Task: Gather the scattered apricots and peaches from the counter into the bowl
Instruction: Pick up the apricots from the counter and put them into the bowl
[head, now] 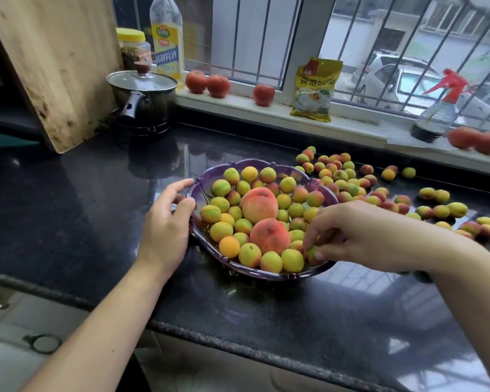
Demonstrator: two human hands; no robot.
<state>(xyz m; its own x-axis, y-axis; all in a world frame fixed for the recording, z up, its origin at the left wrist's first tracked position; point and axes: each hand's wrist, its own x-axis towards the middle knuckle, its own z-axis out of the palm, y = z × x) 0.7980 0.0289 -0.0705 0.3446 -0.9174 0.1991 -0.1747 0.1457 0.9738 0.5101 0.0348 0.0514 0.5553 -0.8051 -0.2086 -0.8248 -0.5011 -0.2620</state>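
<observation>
The person's left hand (164, 222) is holding the left rim of the purple glass bowl (317, 274), fingers curled around the edge. The right hand (359, 236) is pinching a small apricot (313, 254) between thumb and fingertips at the bowl's near right side. Two peaches (259, 205) are lying among the apricots inside; many scattered apricots (340, 176) are lying on the black counter (96, 193) to the right.

At ten o'clock a wooden cutting board (54, 66) leans upright, with a lidded black pot (142, 100) beside it. Behind the pot stand a yellow-capped jar (133, 48) and an oil bottle (167, 38). Along the sill at twelve sit three tomatoes (218, 85), a yellow packet (316, 90), and at two o'clock a red-topped spray bottle (439, 111).
</observation>
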